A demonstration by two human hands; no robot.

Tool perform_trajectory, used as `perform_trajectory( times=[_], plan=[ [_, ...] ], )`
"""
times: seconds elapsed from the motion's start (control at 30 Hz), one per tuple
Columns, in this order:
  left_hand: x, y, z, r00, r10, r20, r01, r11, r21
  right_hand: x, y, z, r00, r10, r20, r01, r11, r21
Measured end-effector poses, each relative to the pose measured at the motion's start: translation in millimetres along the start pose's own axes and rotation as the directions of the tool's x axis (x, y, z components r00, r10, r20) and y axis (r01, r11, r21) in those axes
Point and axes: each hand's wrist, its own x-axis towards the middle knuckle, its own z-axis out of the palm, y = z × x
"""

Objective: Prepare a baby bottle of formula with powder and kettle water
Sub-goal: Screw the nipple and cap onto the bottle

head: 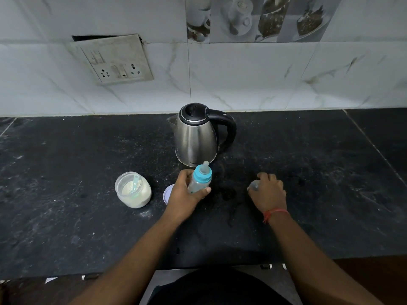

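My left hand (184, 191) grips a clear baby bottle (199, 182) with a blue collar and a teat on top, held upright just in front of the steel kettle (195, 134). My right hand (267, 191) rests on the counter to the right, closed over a small clear cap (254, 185). An open jar of white formula powder (133, 190) with a pale scoop inside stands to the left of the bottle. The jar's lid (167, 193) lies flat behind my left hand, partly hidden.
The black stone counter (319, 172) runs wide on both sides, with its front edge near my body. A tiled wall with a socket plate (114, 60) rises behind the kettle, whose black handle points right.
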Motion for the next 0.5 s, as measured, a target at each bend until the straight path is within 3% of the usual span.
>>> perform_trajectory(
  times=[0.17,0.27,0.37,0.5],
  plan=[
    [-2.2,-3.8,1.9,1.000,-0.011,0.017,0.011,1.000,0.000,-6.4,3.7,2.8,0.992,-0.061,-0.114,0.059,0.998,-0.013],
    [-3.3,-3.8,1.5,1.000,-0.018,0.024,0.018,1.000,-0.004,-5.3,-8.0,-5.4,0.983,-0.105,-0.148,0.125,0.983,0.135],
    [-4.5,-4.3,0.5,1.000,-0.020,0.021,0.021,1.000,-0.010,-5.7,-33.1,-23.8,0.983,-0.123,-0.140,0.177,0.847,0.501],
    [-4.6,-7.4,-0.3,0.999,-0.034,0.037,0.036,0.999,-0.039,-14.6,-76.9,-52.7,0.938,-0.289,-0.194,0.339,0.635,0.694]
  ],
)
